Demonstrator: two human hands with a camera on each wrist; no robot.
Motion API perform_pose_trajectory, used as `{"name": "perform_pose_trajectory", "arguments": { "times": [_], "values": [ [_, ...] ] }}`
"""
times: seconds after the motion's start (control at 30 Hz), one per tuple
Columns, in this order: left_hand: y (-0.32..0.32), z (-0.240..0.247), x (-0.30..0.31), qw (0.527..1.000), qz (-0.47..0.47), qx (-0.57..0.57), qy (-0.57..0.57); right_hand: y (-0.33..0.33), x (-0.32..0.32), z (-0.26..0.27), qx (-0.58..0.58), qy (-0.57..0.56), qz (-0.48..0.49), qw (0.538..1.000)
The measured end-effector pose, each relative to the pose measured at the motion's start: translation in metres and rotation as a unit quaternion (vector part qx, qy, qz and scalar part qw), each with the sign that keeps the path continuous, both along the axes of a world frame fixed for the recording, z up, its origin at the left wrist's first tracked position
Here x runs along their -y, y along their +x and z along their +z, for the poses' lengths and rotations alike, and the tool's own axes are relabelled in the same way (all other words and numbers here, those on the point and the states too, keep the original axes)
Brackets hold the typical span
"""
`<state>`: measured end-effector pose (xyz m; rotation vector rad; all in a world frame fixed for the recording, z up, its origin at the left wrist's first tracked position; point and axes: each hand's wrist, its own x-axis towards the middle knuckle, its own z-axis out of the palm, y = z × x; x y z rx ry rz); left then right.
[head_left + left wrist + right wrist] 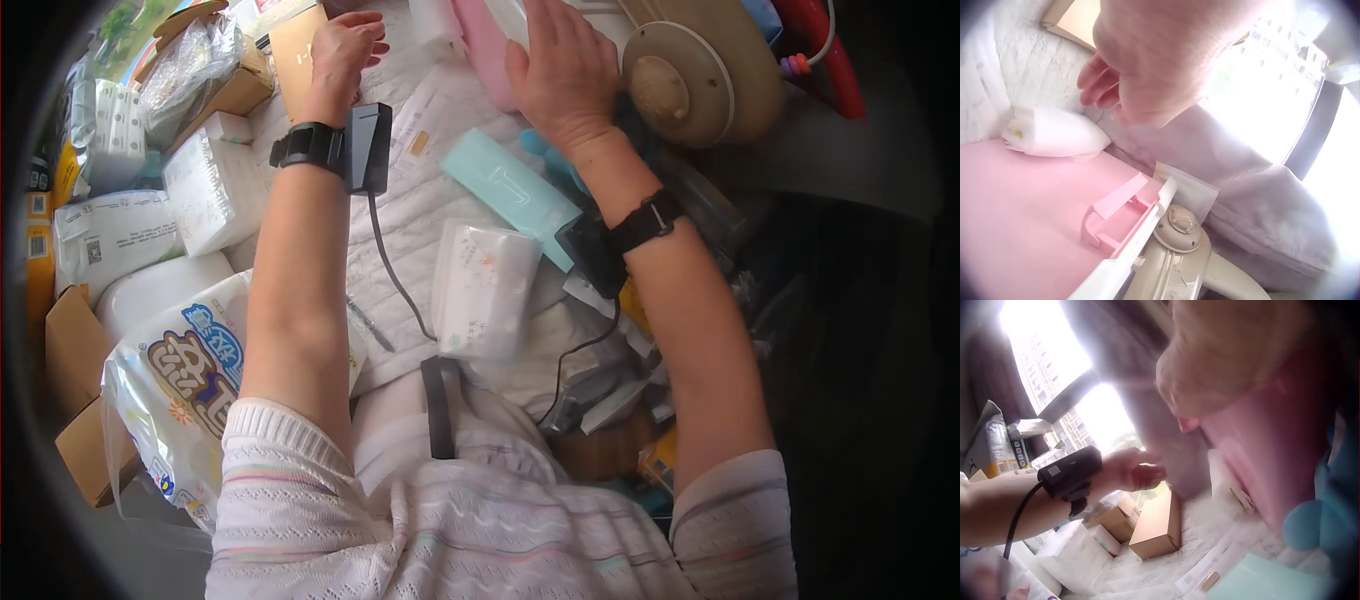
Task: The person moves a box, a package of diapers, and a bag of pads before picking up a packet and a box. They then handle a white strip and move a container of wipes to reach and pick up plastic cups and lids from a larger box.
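Observation:
My left hand [345,50] hangs in the air near a brown cardboard box [293,55], its fingers loosely bent and holding nothing. In the left wrist view, the same hand [1154,69] appears above a white soft pack [1054,132]. My right hand [570,75] lies over a pink container [480,50] with a white edge, fingers extended and thumb spread to the left. A pink frame-like handle [1119,215] sticks out of the container's face in the left wrist view. Below that hand lie a mint-green box [510,190] and a white tissue pack [485,290].
A beige rounded appliance [740,75] stands right of the container. At left, white boxes [210,190], a bubble-wrapped bundle [190,75] and a large printed plastic pack [190,380] crowd together on the quilted cover [400,200]. Blue rounded objects [1307,525] sit beside the container.

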<state>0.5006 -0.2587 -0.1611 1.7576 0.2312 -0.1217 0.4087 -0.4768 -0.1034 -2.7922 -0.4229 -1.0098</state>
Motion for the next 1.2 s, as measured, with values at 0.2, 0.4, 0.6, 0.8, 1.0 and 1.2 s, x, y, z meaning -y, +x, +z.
{"name": "perform_pose_trajectory", "arguments": {
  "times": [0.2,0.4,0.6,0.8,1.0,1.2],
  "values": [
    [-0.055,-0.057,-0.015,0.967,-0.107,-0.142,0.184,-0.002,-0.002,0.006,-0.064,-0.011,-0.023,0.998],
    [-0.054,-0.095,-0.016,0.923,-0.157,-0.087,0.342,-0.002,-0.004,0.007,-0.06,-0.019,-0.03,0.998],
    [-0.044,-0.116,0.015,0.887,-0.164,-0.187,0.389,0.0,-0.001,0.001,-0.041,-0.047,-0.024,0.998],
    [-0.04,-0.107,0.014,0.9,-0.147,-0.19,0.363,0.001,-0.002,0.002,-0.028,-0.048,-0.022,0.998],
    [-0.06,-0.114,0.034,0.862,-0.151,-0.089,0.476,-0.003,-0.001,0.008,-0.063,-0.047,-0.019,0.997],
    [-0.053,-0.124,0.027,0.869,-0.187,-0.076,0.452,-0.002,0.0,0.017,-0.106,-0.028,-0.022,0.994]
  ]
}}
